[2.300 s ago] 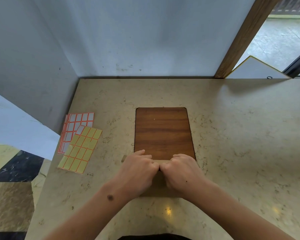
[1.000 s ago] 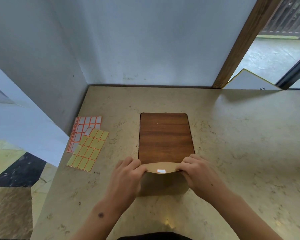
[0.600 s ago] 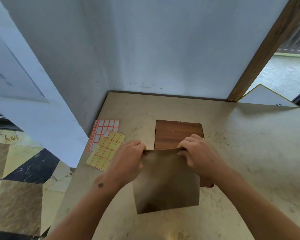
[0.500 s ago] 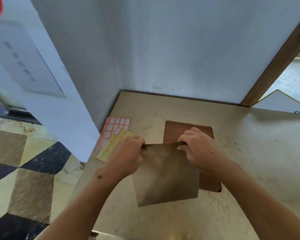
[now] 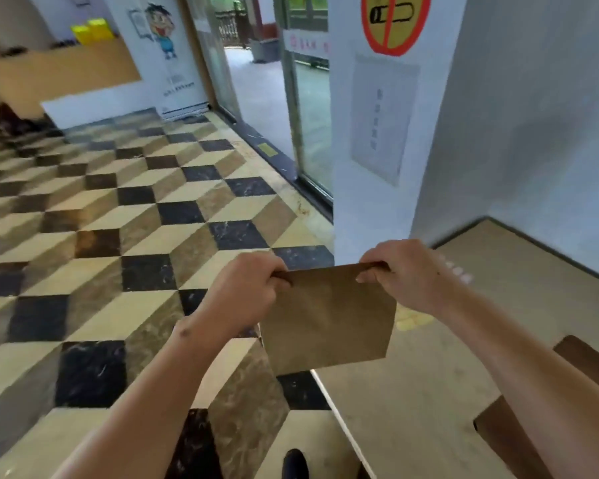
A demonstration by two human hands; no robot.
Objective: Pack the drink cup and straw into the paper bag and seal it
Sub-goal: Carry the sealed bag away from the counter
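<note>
left hand [image 5: 244, 292] and right hand [image 5: 407, 273] pinch the brown paper bag [image 5: 329, 321] by its top corners, likely carrying it off the table.

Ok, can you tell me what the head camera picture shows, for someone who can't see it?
Two hands, left hand and right hand, hold a flat brown paper bag by its top corners, in the air over a checkered floor beside a beige table.

both forearms bare, no sleeves in view. left hand [image 5: 244, 292] and right hand [image 5: 407, 274]: no gloves, rings or watch. small dark mark on left forearm just below wrist. dark shoe tip [image 5: 294, 463] below left forearm.
</note>
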